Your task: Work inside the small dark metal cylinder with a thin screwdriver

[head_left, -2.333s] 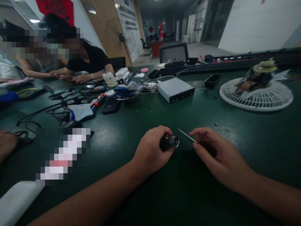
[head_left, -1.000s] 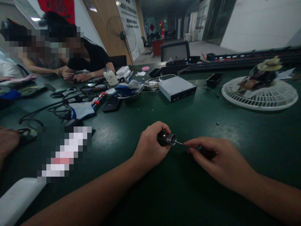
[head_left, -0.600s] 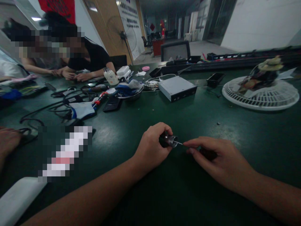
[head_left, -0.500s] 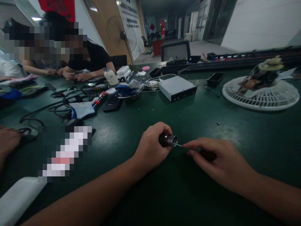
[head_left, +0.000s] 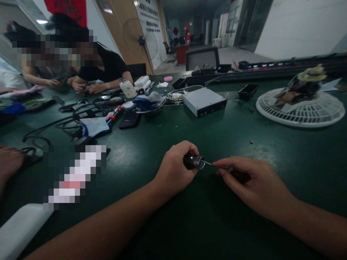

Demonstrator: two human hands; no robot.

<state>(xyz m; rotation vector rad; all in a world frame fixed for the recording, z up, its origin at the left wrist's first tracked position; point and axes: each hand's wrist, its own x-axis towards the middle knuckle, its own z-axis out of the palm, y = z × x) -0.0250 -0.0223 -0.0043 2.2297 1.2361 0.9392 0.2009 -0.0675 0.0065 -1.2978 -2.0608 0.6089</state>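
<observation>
My left hand [head_left: 175,166] is closed around a dark, shiny metal cylinder [head_left: 197,162], whose open end points right; the rest of it is hidden in the fingers. A thin metal rod [head_left: 207,163] reaches into that open end. Its other end is pinched between the thumb and forefinger of my right hand [head_left: 248,178]. What handle the rod has, if any, is covered by the fingers. Both hands are just above the dark green table [head_left: 217,224]. Beyond them lies a small dark ring-like part [head_left: 252,142].
A grey disc drive [head_left: 204,101] lies ahead, with a white fan grille [head_left: 300,113] at the right. Gloves in a bowl [head_left: 149,103], a phone [head_left: 129,120], a screwdriver [head_left: 116,112] and cables [head_left: 67,121] crowd the left. Other people sit there; one hand [head_left: 11,162] is at the left edge.
The rod's outer end has risen slightly with my right hand, so it slopes differently. My left hand and the cylinder have barely moved.
</observation>
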